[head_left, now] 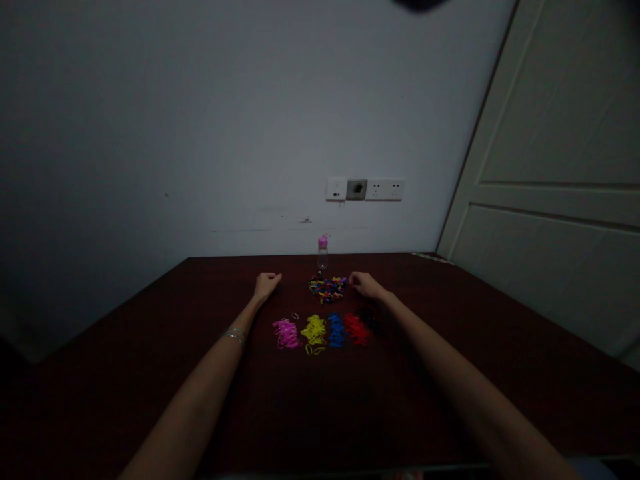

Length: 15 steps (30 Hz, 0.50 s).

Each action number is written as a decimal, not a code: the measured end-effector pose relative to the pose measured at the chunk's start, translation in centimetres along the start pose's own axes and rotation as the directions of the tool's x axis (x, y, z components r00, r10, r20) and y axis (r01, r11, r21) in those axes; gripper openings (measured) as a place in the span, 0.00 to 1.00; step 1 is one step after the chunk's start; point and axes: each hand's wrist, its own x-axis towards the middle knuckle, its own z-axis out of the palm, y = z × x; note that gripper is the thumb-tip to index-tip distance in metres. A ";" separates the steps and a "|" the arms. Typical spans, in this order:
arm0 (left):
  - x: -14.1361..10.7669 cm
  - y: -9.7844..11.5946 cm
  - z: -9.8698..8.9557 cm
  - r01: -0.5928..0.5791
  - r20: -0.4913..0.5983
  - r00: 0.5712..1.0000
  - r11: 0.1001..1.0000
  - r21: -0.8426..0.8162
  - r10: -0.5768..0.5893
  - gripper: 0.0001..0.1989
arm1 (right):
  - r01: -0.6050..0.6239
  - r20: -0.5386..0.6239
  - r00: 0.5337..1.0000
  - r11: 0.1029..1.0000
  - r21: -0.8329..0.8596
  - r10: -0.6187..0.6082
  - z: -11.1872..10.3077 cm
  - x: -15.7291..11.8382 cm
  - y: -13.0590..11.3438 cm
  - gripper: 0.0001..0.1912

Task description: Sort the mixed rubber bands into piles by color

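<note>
Bottle (323, 257): I cannot read any letter or number on it.
White socket plate (384, 190): the plug holes are visible, but no brand is readable.
White plate at left (336, 189): it has small dark marks, too small for reading.
Wall smudges (305, 220): they do not form any writing.
Coloured bands (329, 288): no readable print.

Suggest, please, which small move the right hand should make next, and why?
I would probably have the right hand draw one rubber band out of the mixed pile. The hand is right at that pile's edge, and the pile shows many colours together, while the pink bands, yellow bands and blue bands lie in separate groups.
</note>
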 end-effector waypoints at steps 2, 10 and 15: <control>0.1 -0.2 0.1 -0.006 -0.001 1.000 1.000 0.010 0.006 0.18 | -0.020 0.019 1.000 1.000 -0.004 0.020 -0.2 0.0 -0.1 0.12; 0.0 0.1 0.0 -0.007 -0.001 1.000 1.000 0.005 0.007 0.18 | -0.021 0.074 0.997 0.999 -0.037 0.024 -0.4 -0.2 -0.4 0.13; 0.0 0.0 0.1 -0.016 -0.014 1.000 1.000 0.002 0.016 0.18 | 0.020 0.035 0.999 0.996 -0.087 -0.017 -0.1 -0.5 -0.1 0.16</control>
